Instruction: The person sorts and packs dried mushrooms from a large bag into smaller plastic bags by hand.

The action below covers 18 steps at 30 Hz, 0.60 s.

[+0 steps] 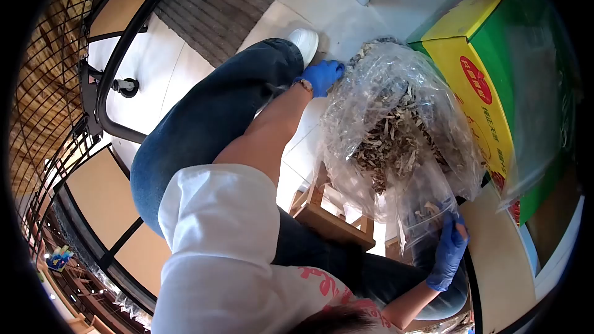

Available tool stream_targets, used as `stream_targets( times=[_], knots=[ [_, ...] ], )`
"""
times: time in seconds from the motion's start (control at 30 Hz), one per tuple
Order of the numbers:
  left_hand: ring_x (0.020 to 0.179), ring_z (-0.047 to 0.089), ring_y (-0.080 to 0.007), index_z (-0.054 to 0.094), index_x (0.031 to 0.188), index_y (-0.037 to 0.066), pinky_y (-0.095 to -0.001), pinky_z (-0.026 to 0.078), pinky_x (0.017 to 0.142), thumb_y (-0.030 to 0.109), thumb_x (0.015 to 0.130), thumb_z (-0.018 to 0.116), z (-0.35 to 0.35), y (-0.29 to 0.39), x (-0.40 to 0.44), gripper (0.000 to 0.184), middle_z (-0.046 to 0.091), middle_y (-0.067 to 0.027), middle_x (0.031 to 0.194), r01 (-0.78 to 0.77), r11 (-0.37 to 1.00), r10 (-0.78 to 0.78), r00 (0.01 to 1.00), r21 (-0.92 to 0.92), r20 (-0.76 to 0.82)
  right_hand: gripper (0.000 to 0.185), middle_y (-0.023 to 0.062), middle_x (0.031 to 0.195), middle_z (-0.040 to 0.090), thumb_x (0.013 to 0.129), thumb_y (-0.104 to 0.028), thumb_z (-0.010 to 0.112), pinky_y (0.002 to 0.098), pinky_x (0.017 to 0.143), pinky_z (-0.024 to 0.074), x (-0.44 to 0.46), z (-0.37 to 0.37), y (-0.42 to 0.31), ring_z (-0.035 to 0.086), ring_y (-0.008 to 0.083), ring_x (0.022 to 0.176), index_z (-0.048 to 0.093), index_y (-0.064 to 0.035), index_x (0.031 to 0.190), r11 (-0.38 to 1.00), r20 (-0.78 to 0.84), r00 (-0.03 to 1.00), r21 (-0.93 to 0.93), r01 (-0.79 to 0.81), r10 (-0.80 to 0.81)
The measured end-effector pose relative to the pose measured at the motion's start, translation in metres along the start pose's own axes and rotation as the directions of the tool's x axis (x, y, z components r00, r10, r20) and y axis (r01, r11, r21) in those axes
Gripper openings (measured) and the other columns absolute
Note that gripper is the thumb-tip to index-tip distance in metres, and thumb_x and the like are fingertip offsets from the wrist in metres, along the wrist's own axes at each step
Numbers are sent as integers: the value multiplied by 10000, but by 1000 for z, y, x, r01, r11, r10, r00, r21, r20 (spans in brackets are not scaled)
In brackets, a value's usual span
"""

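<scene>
Right of centre in the frame, a large crinkled clear plastic bag (352, 108) of dried grey-brown strips (396, 142) bulges beside a yellow-and-green printed box (482, 86); at its upper left edge, the blue-gloved left hand (322, 78) has its fingers curled, though whether they pinch plastic I cannot tell; lower right, the blue-gloved right hand (450, 252) is clamped on a small clear plastic bag (421, 222).

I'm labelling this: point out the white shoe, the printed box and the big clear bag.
White shoe (303, 43): head view, its upper.
Printed box (495, 120): head view, yellow side.
Big clear bag (396, 127): head view, filled middle.
</scene>
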<state>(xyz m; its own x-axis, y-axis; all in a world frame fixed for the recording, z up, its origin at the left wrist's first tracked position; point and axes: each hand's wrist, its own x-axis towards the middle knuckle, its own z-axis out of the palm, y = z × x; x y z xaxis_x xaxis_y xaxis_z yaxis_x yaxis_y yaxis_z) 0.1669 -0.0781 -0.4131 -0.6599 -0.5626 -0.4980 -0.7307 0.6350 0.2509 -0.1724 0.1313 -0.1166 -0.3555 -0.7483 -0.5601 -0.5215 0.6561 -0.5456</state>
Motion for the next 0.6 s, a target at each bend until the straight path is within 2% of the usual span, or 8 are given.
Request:
stream_targets(
  times=[0.13, 0.2, 0.23, 0.3, 0.33, 0.47, 0.57, 0.6],
  knots=[
    [953, 562, -322, 414, 1283, 88, -417, 504, 765, 136, 765, 621, 10, 5, -3, 560, 448, -140, 1200, 118, 990, -121, 992, -83, -36, 201, 101, 904, 650, 876, -1, 483, 260, 703, 431, -2, 0, -2, 543, 130, 763, 578, 73, 1038, 1000, 26, 999, -9, 22, -22],
    [947, 565, -332, 507, 1158, 86, -434, 492, 772, 83, 799, 536, 11, 4, 2, 360, 489, -153, 1157, 199, 958, -205, 979, -206, -11, 201, 113, 906, 650, 872, 3, 483, 261, 713, 434, -1, 1, -1, 554, 135, 774, 578, 73, 1036, 998, 23, 999, -60, 32, -31],
    [947, 565, -332, 507, 1158, 86, -434, 492, 772, 83, 799, 536, 26, -1, 9, 360, 489, -153, 1157, 196, 958, -203, 979, -211, -11, 204, 123, 907, 649, 869, 10, 481, 264, 721, 437, -1, 3, 3, 563, 144, 782, 578, 73, 1037, 1000, 15, 1000, -21, 17, -16],
    [933, 574, -333, 565, 1000, 70, -441, 485, 771, 89, 796, 524, 40, -11, 14, 210, 544, -161, 1071, 219, 893, -294, 946, -393, -141, 207, 133, 909, 649, 865, 17, 479, 266, 730, 439, -3, 2, 6, 572, 153, 790, 577, 72, 1038, 1000, 13, 1000, 19, 2, -2],
    [913, 580, -339, 583, 929, 64, -435, 478, 773, 96, 796, 516, 38, -12, 12, 153, 575, -163, 994, 175, 946, -229, 956, -272, -183, 208, 135, 923, 650, 864, 21, 477, 270, 739, 442, -3, 2, 7, 578, 160, 802, 577, 72, 1041, 999, 8, 999, 20, 41, -41],
    [931, 599, -330, 617, 962, 65, -410, 485, 802, 60, 813, 502, 33, -12, 15, 188, 597, -167, 1026, 270, 938, -295, 952, -219, -88, 211, 144, 955, 653, 862, 33, 474, 280, 757, 446, -4, 5, 4, 592, 177, 824, 575, 75, 1042, 994, -14, 994, 35, 107, -107],
    [954, 588, -333, 596, 980, 62, -412, 479, 804, 49, 805, 511, 39, -11, 13, 195, 594, -171, 1019, 276, 914, -321, 940, -296, -116, 215, 148, 972, 654, 862, 36, 470, 280, 767, 445, -4, 4, 1, 598, 183, 839, 574, 74, 1046, 994, -6, 994, -9, 111, -111],
    [925, 583, -345, 574, 994, 62, -420, 474, 787, 92, 807, 521, 39, -8, 10, 196, 579, -172, 1011, 267, 876, -359, 917, -401, -174, 215, 148, 972, 654, 862, 36, 470, 280, 767, 445, -4, 4, 2, 598, 183, 839, 574, 74, 1046, 994, -6, 994, -8, 112, -112]
  ],
)
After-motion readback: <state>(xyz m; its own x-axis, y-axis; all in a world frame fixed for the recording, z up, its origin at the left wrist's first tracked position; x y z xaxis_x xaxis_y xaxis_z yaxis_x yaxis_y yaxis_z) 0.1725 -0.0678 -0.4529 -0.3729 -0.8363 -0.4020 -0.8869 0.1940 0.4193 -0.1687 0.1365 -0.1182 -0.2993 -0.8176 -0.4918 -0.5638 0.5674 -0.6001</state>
